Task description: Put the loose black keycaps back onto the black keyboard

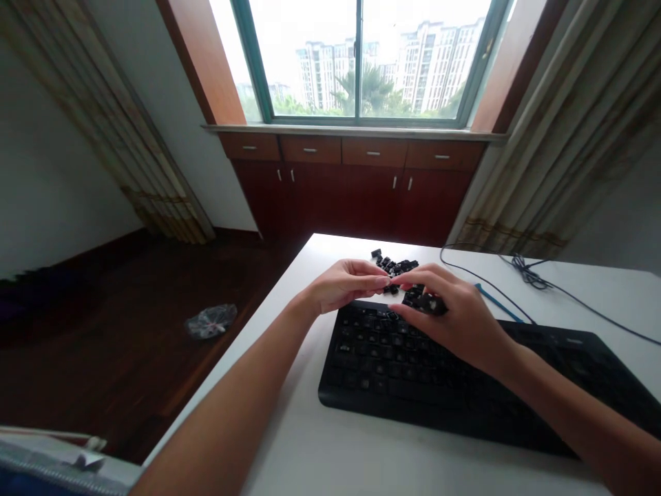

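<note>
A black keyboard (413,386) lies at a slant on the white table, with several keycaps off and bare switch spots showing. Above its upper left corner my left hand (348,284) is closed in a pinch; whatever sits between its fingertips is too small or hidden to name. My right hand (454,310) curls around a small dark tool (432,304) with a rounded end, its kind unclear. Its index fingertip meets the left fingertips, and its thumb hangs lower, over the keys. Just behind both hands is a pile of loose black keycaps (395,266), partly hidden by the fingers.
A thin blue stick (498,303) lies behind the keyboard. Black cable (531,272) runs coiled across the back right of the white table (289,413). A clear plastic bag (211,322) rests on the dark floor, left of the table. Wooden cabinets (345,200) stand under the window.
</note>
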Available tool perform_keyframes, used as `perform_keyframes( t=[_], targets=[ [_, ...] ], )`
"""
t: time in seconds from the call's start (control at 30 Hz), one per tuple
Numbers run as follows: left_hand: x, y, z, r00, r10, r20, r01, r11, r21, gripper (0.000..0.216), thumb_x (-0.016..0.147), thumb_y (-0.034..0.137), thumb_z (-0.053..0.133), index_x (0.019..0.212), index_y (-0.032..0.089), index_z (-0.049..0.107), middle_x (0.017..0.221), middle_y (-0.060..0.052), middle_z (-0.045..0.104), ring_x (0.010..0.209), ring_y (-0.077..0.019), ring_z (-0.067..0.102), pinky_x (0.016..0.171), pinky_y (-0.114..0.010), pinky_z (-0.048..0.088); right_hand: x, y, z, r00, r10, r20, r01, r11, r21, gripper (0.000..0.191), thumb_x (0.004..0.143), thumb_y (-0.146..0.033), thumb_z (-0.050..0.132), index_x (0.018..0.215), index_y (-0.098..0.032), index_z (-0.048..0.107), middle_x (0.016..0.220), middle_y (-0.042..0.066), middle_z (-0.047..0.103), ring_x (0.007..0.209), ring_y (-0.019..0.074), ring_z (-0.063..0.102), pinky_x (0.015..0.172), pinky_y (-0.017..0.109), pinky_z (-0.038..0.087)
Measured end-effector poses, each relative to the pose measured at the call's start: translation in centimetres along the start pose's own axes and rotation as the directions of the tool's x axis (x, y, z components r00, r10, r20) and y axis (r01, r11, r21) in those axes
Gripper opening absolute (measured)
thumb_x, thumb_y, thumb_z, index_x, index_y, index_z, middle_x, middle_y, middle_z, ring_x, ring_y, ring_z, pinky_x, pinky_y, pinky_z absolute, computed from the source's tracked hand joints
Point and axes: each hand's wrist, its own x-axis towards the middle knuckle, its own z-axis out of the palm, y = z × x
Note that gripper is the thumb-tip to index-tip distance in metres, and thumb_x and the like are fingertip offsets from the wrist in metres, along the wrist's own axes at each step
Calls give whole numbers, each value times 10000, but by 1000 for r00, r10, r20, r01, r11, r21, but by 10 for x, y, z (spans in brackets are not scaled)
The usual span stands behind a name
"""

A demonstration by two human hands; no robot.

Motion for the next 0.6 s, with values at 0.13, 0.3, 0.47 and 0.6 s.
perform_keyframes(
  t=[0.13, 0.3, 0.47, 0.6],
  targets=[
    [-1, 1, 7, 1000, -10, 9, 10, 1000, 4, 244, 716, 324, 855, 808, 115, 769, 775, -49, 738, 668, -69, 641, 640, -161, 503, 1, -3, 6, 999, 8, -32, -8, 1000, -6, 268, 868, -309, 720, 1112, -216, 658, 1044, 49, 678, 917, 176, 658, 832, 319, 531],
    [-3, 5, 15, 999, -39, 22, 39, 999, -27, 315, 859, 417, 719, 927, 115, 781, 971, -98, 765, 871, -102, 696, 856, -187, 523, 4, 0, 7, 997, 51, -64, -55, 997, -59, 266, 861, -297, 726, 1107, -218, 662, 1017, 46, 688, 880, 189, 671, 805, 340, 542],
    [-5, 6, 13, 997, -11, 73, 15, 999, -49, 282, 858, 378, 727, 969, 124, 780, 1016, -117, 763, 969, -143, 703, 970, -264, 510, 1, 6, 5, 996, 46, -71, -52, 995, -84, 185, 891, -302, 684, 1049, -206, 700, 1028, 65, 696, 885, 198, 677, 798, 354, 549],
    [-7, 7, 12, 997, -17, 81, 16, 1000, 17, 310, 837, 373, 745, 1030, 131, 768, 1056, -137, 752, 977, -175, 706, 964, -314, 516, 1, 6, 3, 997, 32, -75, -40, 993, -109, 192, 907, -278, 650, 1072, -201, 710, 1061, 79, 698, 898, 201, 687, 815, 365, 560]
  ],
)
